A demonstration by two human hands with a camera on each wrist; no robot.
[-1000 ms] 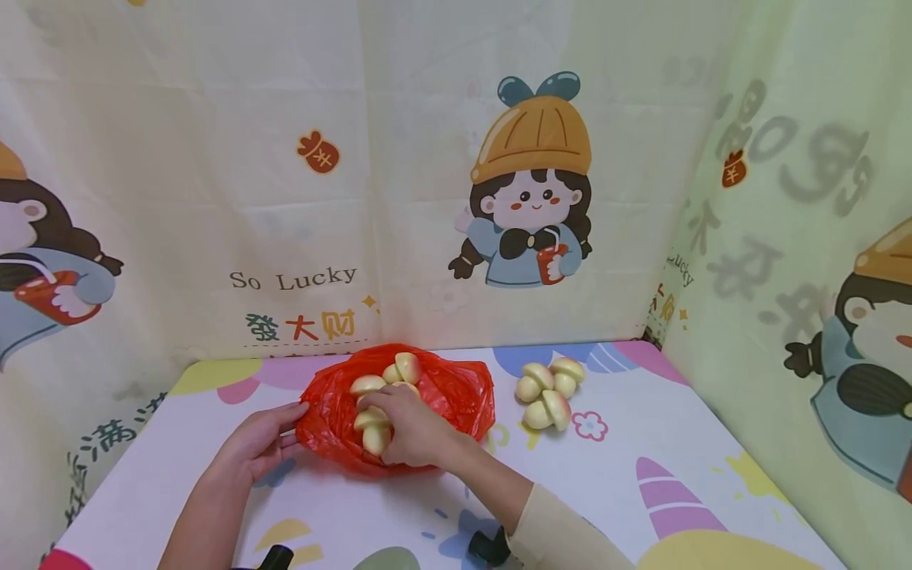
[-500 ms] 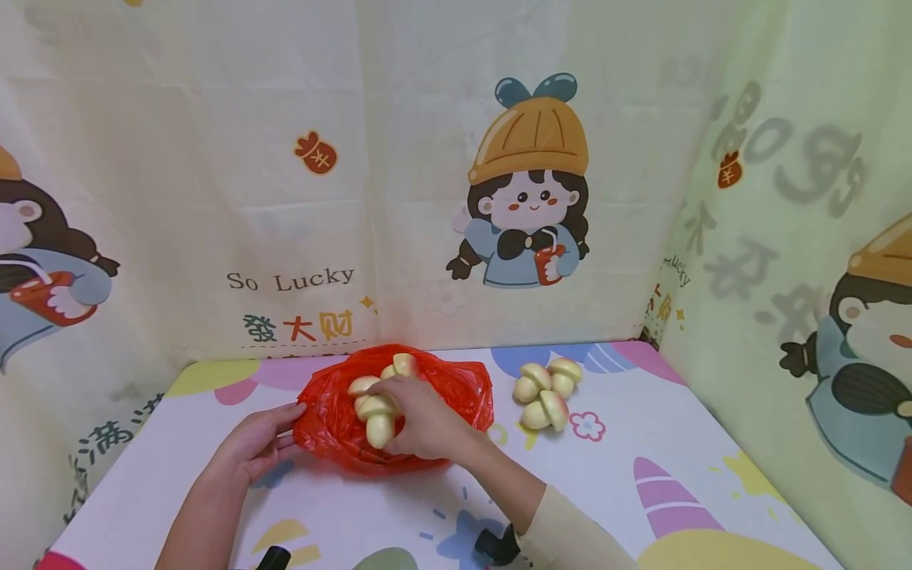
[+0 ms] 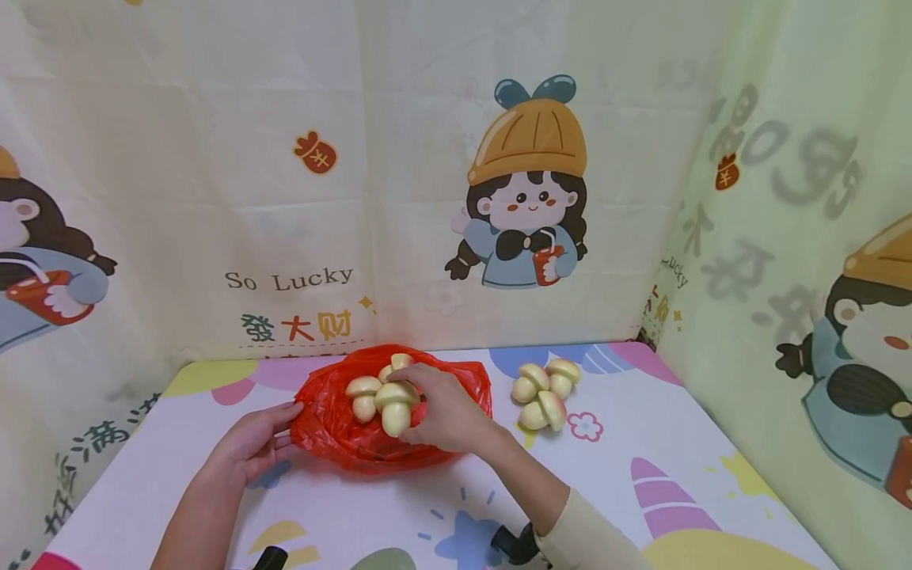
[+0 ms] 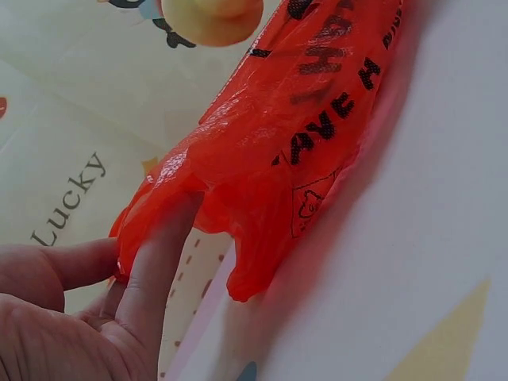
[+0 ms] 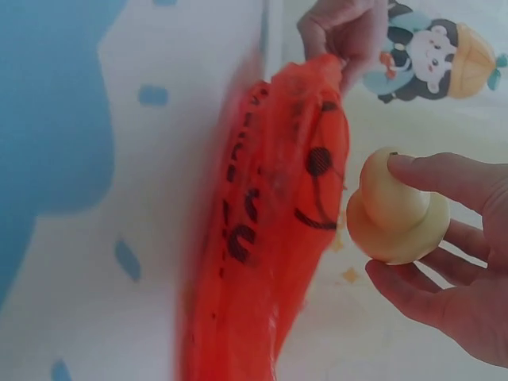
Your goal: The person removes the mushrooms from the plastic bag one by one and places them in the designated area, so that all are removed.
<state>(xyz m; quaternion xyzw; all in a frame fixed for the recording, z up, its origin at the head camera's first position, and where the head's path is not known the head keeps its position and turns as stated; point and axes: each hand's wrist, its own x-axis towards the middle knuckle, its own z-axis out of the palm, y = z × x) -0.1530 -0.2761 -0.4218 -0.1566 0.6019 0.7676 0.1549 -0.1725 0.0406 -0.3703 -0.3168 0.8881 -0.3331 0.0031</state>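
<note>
A red plastic bag point(image 3: 321, 439) lies open-mouthed on the table. My left hand point(image 3: 252, 443) pinches its left rim between thumb and fingers; in the left wrist view, the fingers point(image 4: 151, 278) hold the thin film with black print on it. Above the bag's mouth, my right hand point(image 3: 449, 416) grips a toy mushroom point(image 3: 396, 408) with its pale cap upward and stem downward. In the right wrist view, the thumb presses the end of the mushroom's stem point(image 5: 389, 186) and fingers support the cap. Two more mushrooms point(image 3: 363, 396) show inside the bag.
Three similar mushrooms point(image 3: 544, 410) sit in a cluster on the table to the right of the bag. Behind the table point(image 3: 591, 491), with its colourful printed top, hangs a printed cloth point(image 3: 399, 198), with more cloth at both sides.
My right hand has lifted the mushroom up from within the bag and shifted slightly right with it. The left hand stays at the bag's rim.
</note>
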